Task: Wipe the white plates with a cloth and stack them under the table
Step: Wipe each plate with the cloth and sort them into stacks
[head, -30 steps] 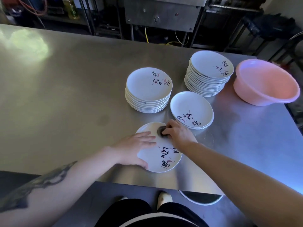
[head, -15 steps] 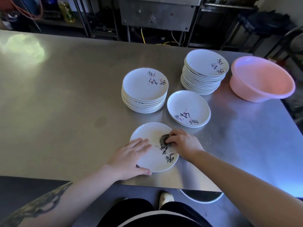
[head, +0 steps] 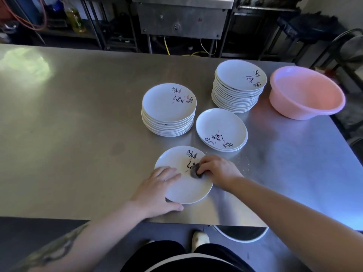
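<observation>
A white plate with black brush lettering lies flat near the steel table's front edge. My left hand presses on its left rim, fingers spread over the plate and thumb under the near edge. My right hand is closed on a small dark grey cloth that rests on the plate's middle. Behind stand a medium stack of white plates, a taller stack at the back right, and a low pile of plates between them.
A pink plastic basin sits at the table's right edge. The steel table stretches bare to the left. Below the front edge a white rim shows under the table, beside my shoe. Metal kitchen equipment stands behind.
The plate has turned under my hands, so its lettering now lies at the far side. My right hand with the cloth has slid from the plate's far edge to its middle.
</observation>
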### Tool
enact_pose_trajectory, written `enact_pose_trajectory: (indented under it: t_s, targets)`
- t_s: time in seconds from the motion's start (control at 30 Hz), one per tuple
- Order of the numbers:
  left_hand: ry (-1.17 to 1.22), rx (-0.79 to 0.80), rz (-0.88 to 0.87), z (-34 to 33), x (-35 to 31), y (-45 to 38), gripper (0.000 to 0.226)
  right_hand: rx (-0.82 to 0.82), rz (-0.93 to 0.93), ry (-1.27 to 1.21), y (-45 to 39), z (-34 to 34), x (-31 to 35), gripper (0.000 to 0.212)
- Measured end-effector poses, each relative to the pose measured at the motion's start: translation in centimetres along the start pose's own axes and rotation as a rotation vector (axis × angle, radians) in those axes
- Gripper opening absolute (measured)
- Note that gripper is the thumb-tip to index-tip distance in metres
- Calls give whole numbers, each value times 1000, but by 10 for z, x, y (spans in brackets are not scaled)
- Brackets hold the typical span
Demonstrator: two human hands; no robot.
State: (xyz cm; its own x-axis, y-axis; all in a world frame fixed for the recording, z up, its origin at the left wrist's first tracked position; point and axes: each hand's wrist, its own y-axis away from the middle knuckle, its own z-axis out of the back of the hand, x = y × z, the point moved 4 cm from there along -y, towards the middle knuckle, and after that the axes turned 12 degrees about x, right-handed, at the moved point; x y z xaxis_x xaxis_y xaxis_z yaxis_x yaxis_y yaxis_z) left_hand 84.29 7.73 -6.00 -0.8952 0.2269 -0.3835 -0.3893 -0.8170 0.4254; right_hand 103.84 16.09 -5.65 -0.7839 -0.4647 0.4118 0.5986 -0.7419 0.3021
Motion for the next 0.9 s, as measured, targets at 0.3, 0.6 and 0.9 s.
enact_pose_trajectory:
  t_s: [0.3,0.6,0.9]
  targets:
    - [183,-113,19,-23,5,-7,95,-253,103,-19,33,-44,25,23]
    - [160,-14,2,0,17,-9,85,29,165,-70,1,-7,4,21]
    - [134,-167,-25,-25,20,-13,108,-295,150,-26,37,-54,45,22]
